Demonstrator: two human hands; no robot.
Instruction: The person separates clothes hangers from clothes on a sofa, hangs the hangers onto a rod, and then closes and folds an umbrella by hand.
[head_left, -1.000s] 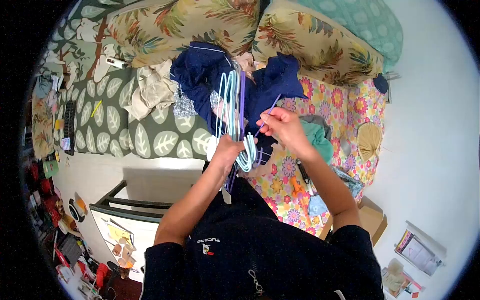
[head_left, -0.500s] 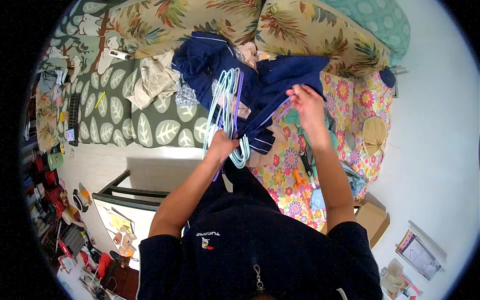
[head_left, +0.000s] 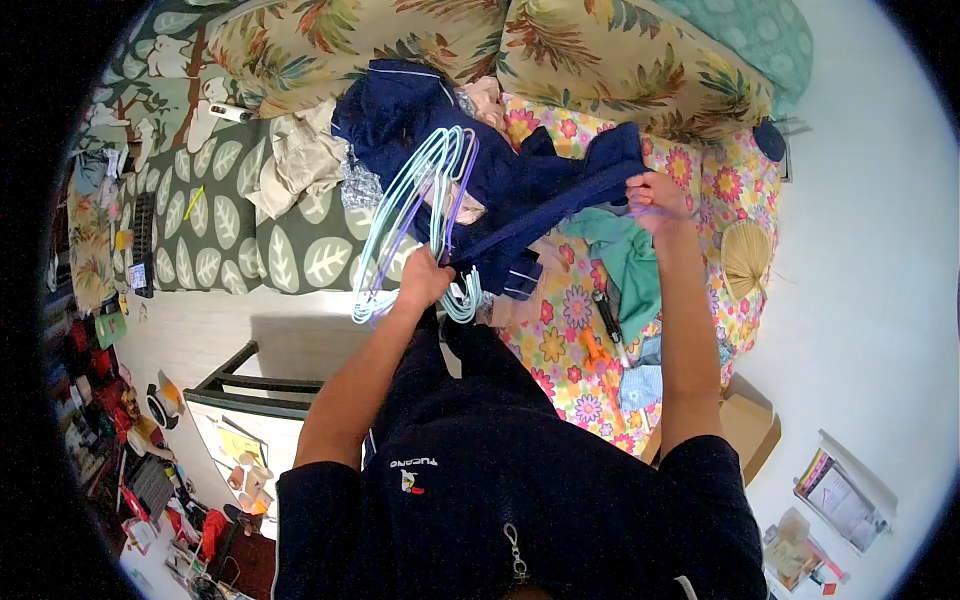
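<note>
My left hand [head_left: 427, 280] is closed round a bundle of light blue and purple clothes hangers [head_left: 408, 190] in front of my legs. Navy cloth passes close by its fingers. On the right, my right hand [head_left: 660, 203] is closed, with a blurred purple hanger [head_left: 648, 211] streaking across it. A navy garment [head_left: 560, 210] stretches taut from near the left hand up to the right fingertips. Behind the hangers, a navy jacket with white piping [head_left: 395, 105] lies heaped on the sofa. Part of a pale pink cloth shows through the hangers.
Beige clothing [head_left: 300, 150] and clear plastic wrap [head_left: 360, 185] lie left of the heap. Under my right forearm are green cloth [head_left: 625, 250], an orange object [head_left: 594, 348] and a black-handled tool [head_left: 607, 315]. A woven fan [head_left: 746, 260] lies near the wall; a black-framed table [head_left: 250, 385] stands left.
My right hand has moved right and slightly down, drawing the navy cloth out straighter. The left hand has shifted left, and its hangers now tilt and spread out.
</note>
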